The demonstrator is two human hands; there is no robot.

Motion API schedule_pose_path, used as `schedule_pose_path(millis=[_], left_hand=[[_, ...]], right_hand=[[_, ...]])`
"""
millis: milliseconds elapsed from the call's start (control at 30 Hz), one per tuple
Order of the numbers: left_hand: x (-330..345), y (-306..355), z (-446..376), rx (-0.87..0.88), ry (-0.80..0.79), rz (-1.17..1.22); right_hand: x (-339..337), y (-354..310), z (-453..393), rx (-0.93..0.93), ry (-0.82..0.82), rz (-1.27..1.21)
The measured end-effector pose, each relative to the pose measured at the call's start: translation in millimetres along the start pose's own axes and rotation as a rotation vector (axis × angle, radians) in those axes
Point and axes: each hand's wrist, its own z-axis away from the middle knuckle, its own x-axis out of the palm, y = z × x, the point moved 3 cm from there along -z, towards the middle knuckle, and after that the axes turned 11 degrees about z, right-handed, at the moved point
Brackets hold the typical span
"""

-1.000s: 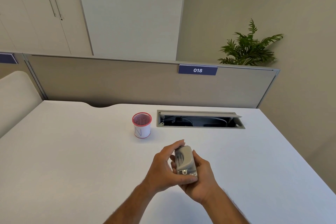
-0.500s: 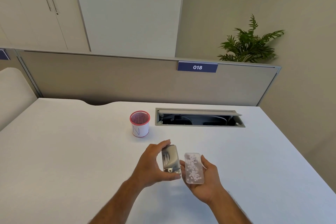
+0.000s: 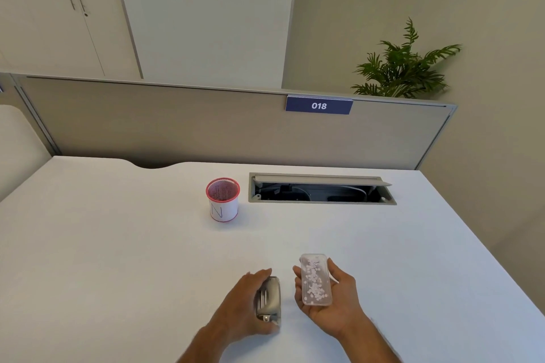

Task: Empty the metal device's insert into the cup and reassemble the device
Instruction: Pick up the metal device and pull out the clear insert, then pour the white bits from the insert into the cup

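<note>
My left hand [image 3: 240, 308] grips the metal device [image 3: 269, 299], a silver hole punch, low against the white desk [image 3: 118, 244] near its front edge. To its right my right hand [image 3: 333, 300] holds the clear plastic insert [image 3: 315, 280] flat on the palm, open side up, with several small white paper dots in it. The two parts are apart by a small gap. The cup [image 3: 223, 199], white with a red mesh rim and a letter N on its side, stands upright farther back on the desk, left of centre.
An open cable hatch [image 3: 321, 189] with a raised lid is sunk into the desk right of the cup. A grey partition [image 3: 206, 127] with a blue "018" tag [image 3: 318, 105] bounds the far edge. A plant [image 3: 404, 65] stands behind it.
The insert came off the device. My left hand lowered the device to the desk, and my right hand carried the insert out to the right.
</note>
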Motion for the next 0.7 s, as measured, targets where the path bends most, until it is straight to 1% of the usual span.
schedule_pose_path(millis=[200,400,567,700], left_hand=[[-0.9,-3.4,-0.9,-0.008,-0.034,0.008],[-3.9,-0.3,4.2,0.048,-0.096,-0.029],[-22.7,0.7,9.1,0.033,-0.013,0.04],[-52.7,-6.6,9.5,-0.011,0.069,-0.015]], right_hand=[[6.4,1.4,-2.9,-0.024,-0.027,-0.005],[19.2,1.8,-8.4,-0.064,-0.061,-0.033],[36.4,-5.6,-22.1,-0.131,-0.093,-0.04],[55.9,-15.4,-41.1,-0.185,-0.127,-0.028]])
